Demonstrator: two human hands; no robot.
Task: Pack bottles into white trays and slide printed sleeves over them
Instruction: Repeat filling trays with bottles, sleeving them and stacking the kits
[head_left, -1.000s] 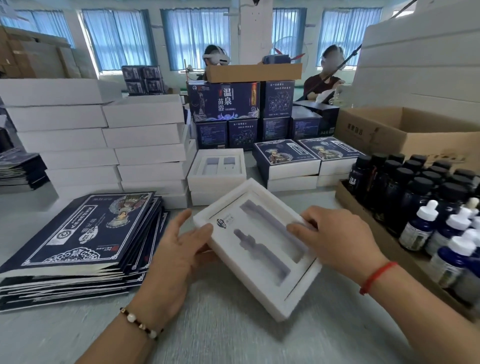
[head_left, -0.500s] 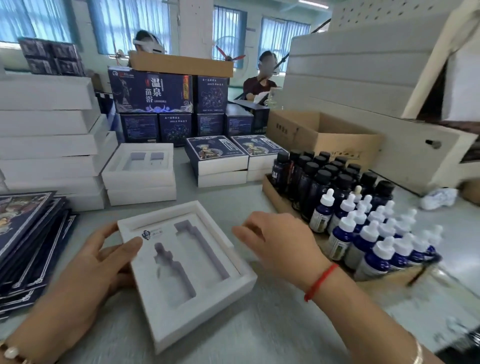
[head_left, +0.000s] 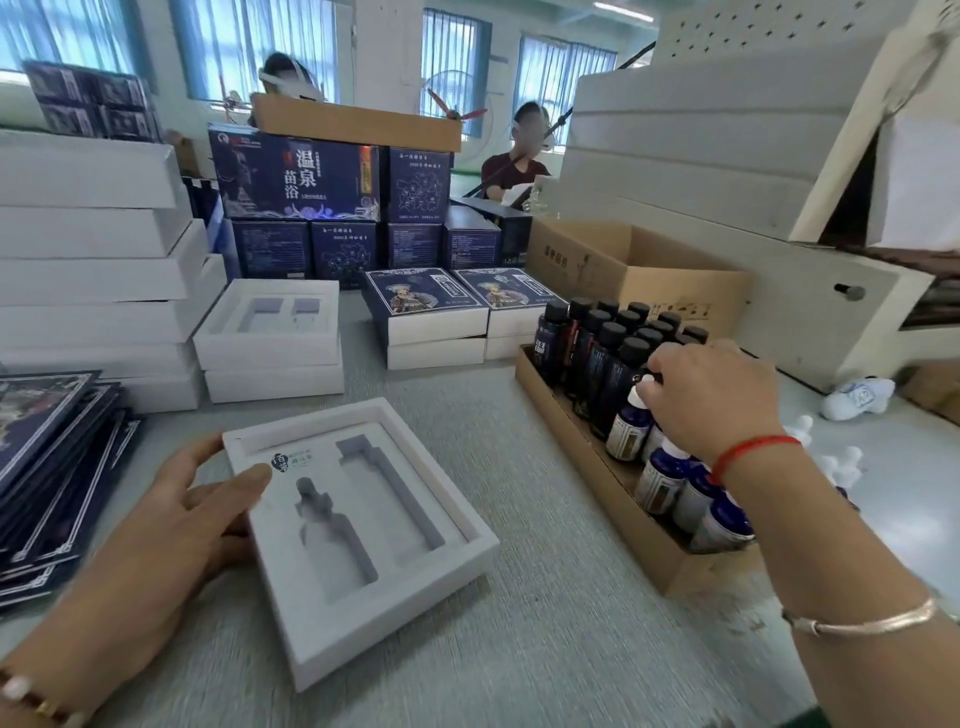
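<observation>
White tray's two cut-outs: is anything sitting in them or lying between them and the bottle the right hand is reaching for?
Nothing visible. Both cut-outs of the white tray are empty, and bare table separates it from the bottle at the right hand. The left hand touches only the tray's left edge.

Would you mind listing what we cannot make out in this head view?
- Right hand: its back hides the fingertips, so any grip on the white-capped bottle is unclear.
- Stack of printed sleeves: cut off by the left edge, blurred.
- Tray logo: too small to read.
</observation>
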